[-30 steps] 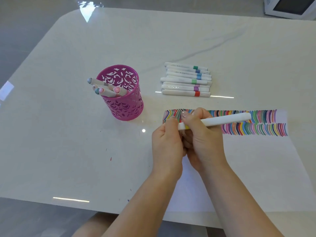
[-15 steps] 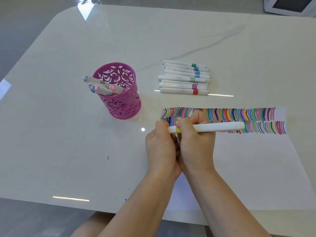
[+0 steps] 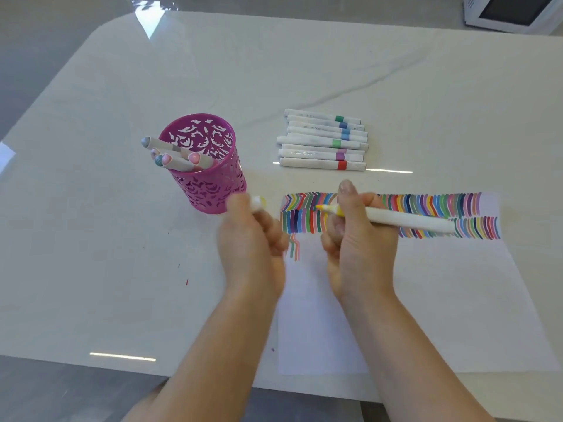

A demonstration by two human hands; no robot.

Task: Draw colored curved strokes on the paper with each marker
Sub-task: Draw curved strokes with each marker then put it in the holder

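Observation:
My right hand (image 3: 358, 239) grips a white marker (image 3: 405, 220) with a yellow band; its bare yellow tip points left over the coloured strokes. My left hand (image 3: 251, 242), blurred, holds the marker's white and yellow cap (image 3: 257, 203) just left of the paper. The white paper (image 3: 426, 300) lies on the table with two rows of curved coloured strokes along its top edge and two short strokes started below at the left. The two hands are apart.
A pink perforated cup (image 3: 210, 178) with several markers stands left of the paper, close to my left hand. Several capped white markers (image 3: 323, 141) lie in a row beyond the paper. A white device (image 3: 511, 13) sits at the far right corner. The table's near edge (image 3: 122, 360) runs below.
The cap has come off the yellow marker: my left hand pulled it away to the left, while my right hand kept the marker, its tip now bare.

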